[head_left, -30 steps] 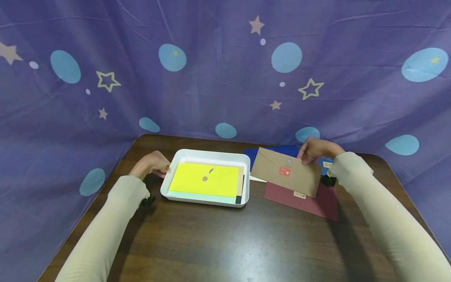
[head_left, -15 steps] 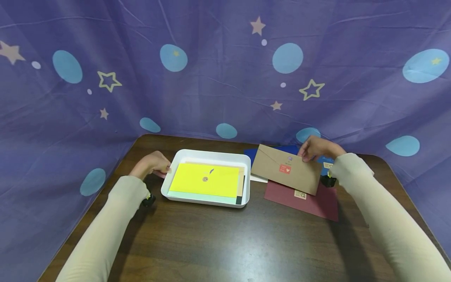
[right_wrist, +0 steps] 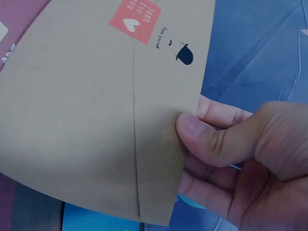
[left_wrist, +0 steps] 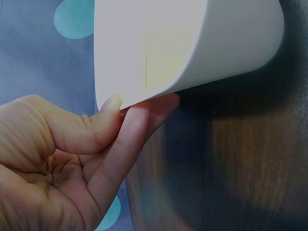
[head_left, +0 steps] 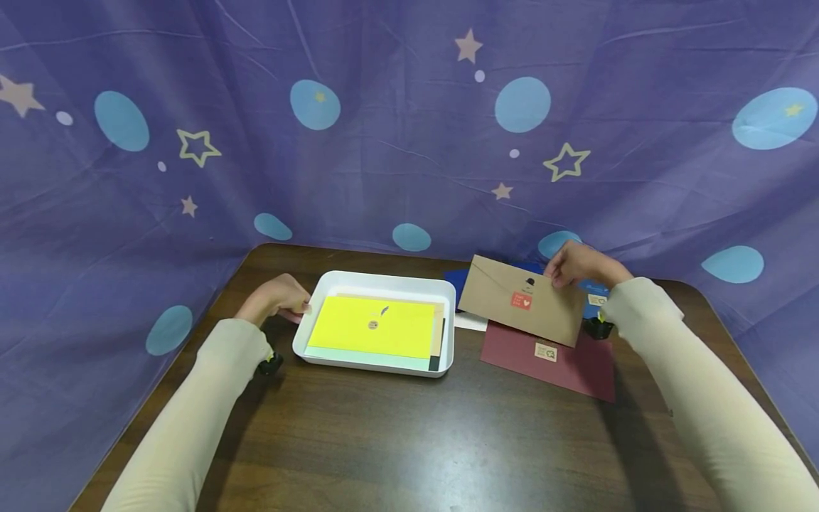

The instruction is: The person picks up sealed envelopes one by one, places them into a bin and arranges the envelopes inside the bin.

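Kraft paper sits pinched between my right hand's thumb and fingers: I hold the brown envelope by its far right edge, thumb pressed on its face, fingers curled beneath. It is lifted and tilted above the maroon envelope lying flat on the wooden table, with blue envelopes behind it. A red heart sticker marks its flap side. My left hand grips the left rim of the white tray, thumb on the wall and fingers curled under the edge. Inside the tray a yellow envelope tops a stack of others.
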`<state>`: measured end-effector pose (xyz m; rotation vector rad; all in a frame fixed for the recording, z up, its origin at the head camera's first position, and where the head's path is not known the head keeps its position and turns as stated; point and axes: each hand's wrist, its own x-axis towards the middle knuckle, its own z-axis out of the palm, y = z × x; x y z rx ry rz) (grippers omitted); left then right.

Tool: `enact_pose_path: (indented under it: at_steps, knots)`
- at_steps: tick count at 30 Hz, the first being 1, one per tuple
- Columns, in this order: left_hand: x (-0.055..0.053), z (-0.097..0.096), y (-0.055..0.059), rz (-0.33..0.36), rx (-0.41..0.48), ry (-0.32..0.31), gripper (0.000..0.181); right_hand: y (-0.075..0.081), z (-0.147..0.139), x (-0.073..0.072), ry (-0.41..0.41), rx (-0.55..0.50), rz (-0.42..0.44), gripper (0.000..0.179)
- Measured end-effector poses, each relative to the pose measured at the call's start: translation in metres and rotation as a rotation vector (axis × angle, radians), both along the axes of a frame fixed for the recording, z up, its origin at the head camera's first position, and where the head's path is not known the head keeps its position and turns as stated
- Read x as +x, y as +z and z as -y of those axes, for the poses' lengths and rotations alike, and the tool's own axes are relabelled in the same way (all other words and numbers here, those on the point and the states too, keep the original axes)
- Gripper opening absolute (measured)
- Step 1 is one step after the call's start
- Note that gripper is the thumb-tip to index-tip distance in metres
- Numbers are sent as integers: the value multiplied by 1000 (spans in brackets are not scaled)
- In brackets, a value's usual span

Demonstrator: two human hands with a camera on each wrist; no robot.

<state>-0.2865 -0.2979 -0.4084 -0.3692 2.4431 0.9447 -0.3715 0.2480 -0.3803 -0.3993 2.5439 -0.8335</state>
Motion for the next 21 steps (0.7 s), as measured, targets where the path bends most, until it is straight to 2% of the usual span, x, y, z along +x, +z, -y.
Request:
enact_pose_path:
  at_steps: [9, 16, 21]
  knots:
    - [0, 1, 0, 4, -4, 1, 9, 7, 0, 2, -12, -59, -74, 19]
    - [-1, 1, -1, 10, -13, -2, 25, 14, 11, 3, 2, -88, -84, 21]
    - [0, 1, 0, -1, 2, -5, 26, 22, 27, 9, 30, -128, -87, 21]
